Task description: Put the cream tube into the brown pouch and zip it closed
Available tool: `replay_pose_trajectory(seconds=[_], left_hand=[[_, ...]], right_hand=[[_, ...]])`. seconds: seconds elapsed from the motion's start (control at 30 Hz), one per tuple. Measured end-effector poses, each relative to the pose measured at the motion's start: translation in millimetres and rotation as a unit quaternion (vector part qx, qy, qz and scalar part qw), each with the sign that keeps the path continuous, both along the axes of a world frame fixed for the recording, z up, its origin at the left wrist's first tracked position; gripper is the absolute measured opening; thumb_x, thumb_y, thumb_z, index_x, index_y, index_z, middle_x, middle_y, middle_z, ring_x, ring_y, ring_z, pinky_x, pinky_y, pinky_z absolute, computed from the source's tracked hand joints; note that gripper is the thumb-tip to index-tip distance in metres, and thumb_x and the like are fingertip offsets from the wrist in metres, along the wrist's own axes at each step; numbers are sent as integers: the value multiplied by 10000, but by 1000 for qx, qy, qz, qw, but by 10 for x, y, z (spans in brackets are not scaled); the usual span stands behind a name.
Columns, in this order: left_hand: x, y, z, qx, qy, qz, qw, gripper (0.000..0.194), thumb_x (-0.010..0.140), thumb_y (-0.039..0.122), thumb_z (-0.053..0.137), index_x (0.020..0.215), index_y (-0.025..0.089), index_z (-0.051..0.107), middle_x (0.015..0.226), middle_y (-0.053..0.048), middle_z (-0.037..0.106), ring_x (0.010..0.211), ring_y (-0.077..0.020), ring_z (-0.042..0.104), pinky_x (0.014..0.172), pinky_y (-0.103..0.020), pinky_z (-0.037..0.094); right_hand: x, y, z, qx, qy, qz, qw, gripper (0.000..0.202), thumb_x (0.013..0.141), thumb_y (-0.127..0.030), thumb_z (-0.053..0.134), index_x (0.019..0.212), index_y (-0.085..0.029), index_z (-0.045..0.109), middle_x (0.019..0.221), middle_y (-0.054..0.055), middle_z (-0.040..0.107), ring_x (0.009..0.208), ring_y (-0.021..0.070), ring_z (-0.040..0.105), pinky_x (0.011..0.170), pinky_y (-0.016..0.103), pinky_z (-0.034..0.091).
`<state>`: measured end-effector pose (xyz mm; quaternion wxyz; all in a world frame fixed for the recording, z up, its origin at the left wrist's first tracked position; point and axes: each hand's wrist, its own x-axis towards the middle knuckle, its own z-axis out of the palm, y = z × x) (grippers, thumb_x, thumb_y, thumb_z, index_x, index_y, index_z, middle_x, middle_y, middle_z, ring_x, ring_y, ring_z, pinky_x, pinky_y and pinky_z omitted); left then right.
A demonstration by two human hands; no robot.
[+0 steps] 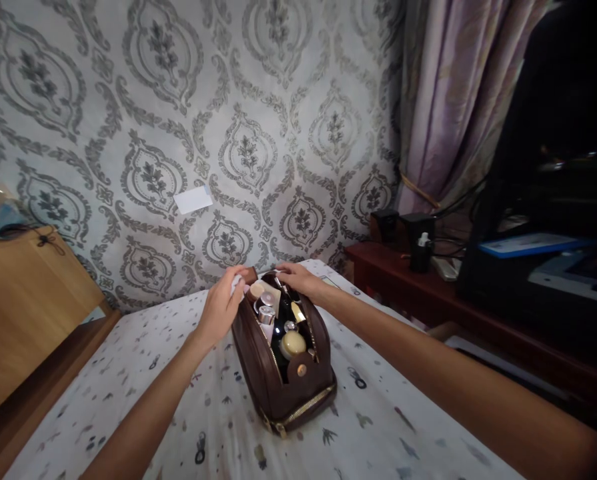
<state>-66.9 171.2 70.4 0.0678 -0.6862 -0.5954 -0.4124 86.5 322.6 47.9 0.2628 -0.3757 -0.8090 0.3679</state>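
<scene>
A dark brown leather makeup bag point(251, 360) stands on the bed with its top unzipped and gaping. Inside it are several cosmetics: a round yellow-lidded jar point(293, 344), a silver-capped bottle point(266, 315), a gold-coloured piece point(297, 311) and others packed close. My left hand point(222, 303) is closed at the bag's far left edge, with something whitish by its fingertips that I cannot make out. Across from it my right hand point(301, 280) bends its fingers over the far right rim. A brown flap or block point(250, 275) shows between the hands. The far fingertips are partly hidden.
A patterned white sheet point(178, 413) covers the bed up to the wallpapered wall. At the left stands a wooden headboard-like panel point(33, 313). To the right are a dark red desk point(403, 277), a small bottle point(421, 253) and a black monitor-like object point(523, 173).
</scene>
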Motion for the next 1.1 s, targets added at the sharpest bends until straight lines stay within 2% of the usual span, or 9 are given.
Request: replay_pose_trajectory(seconds=[0.1, 0.23, 0.33, 0.4, 0.53, 0.7, 0.9, 1.0, 1.1], left_hand=[[18, 202, 138, -14, -13, -12, 1000, 321, 1010, 380, 375, 1254, 201, 481, 1216, -99, 670, 1125, -225, 635, 976, -380, 465], [15, 590, 233, -97, 10, 8, 995, 280, 999, 405, 349, 1102, 186, 489, 966, -57, 648, 903, -195, 617, 850, -331, 469], [-18, 864, 221, -145, 30, 5, 989, 278, 970, 429, 377, 1001, 183, 502, 880, -31, 598, 836, -189, 569, 782, -309, 451], [-60, 999, 193, -187, 46, -13, 981, 276, 913, 451, 467, 916, 184, 534, 810, -9, 586, 774, -185, 551, 723, -293, 441], [-179, 1130, 156, -265, 76, -65, 959, 257, 773, 442, 607, 734, 191, 570, 689, 23, 586, 690, -174, 538, 637, -262, 416], [-309, 1125, 138, -220, 69, -59, 971, 214, 781, 382, 542, 814, 179, 603, 757, 7, 605, 760, -183, 538, 707, -271, 428], [-337, 1035, 121, -192, 43, -67, 978, 232, 791, 388, 549, 829, 175, 633, 781, -7, 660, 766, -195, 590, 722, -285, 465], [-309, 884, 181, -133, 15, -32, 991, 291, 862, 375, 463, 984, 160, 618, 936, -53, 691, 882, -217, 619, 816, -318, 468], [-193, 575, 213, -72, -7, -12, 997, 346, 929, 400, 408, 1120, 164, 573, 1062, -79, 698, 976, -225, 632, 878, -332, 462]], right_hand=[[58, -42, -37, -54, 49, 27, 997, 429, 894, -237, 552, 1314, -158, 590, 1167, 85, 726, 1028, 195, 680, 852, 272, 529], [147, -59, -44, -103, 99, 50, 988, 528, 818, -281, 664, 1325, -166, 576, 1117, 79, 733, 1009, 211, 673, 882, 317, 524], [201, -53, -61, -122, 134, 58, 982, 571, 760, -311, 734, 1299, -179, 601, 1102, 71, 724, 1026, 223, 652, 914, 342, 505], [222, -52, -88, -128, 159, 56, 977, 546, 732, -322, 760, 1247, -188, 637, 1073, 56, 717, 1028, 226, 635, 934, 358, 486], [249, -67, -160, -143, 209, 57, 966, 467, 703, -334, 778, 1142, -205, 684, 955, 15, 703, 965, 210, 627, 933, 372, 470], [318, -118, -218, -175, 267, 50, 946, 466, 687, -369, 785, 1121, -232, 685, 921, 14, 718, 950, 217, 647, 901, 372, 486], [389, -235, -269, -196, 330, 24, 923, 396, 686, -402, 778, 1036, -232, 705, 949, 21, 733, 956, 224, 658, 903, 368, 493], [384, -304, -321, -201, 365, 4, 909, 400, 704, -454, 746, 1040, -239, 706, 974, 26, 743, 967, 234, 663, 901, 372, 497], [367, -376, -398, -201, 398, -28, 895, 411, 733, -512, 699, 1049, -249, 703, 1028, 26, 747, 1021, 247, 659, 931, 382, 493]])
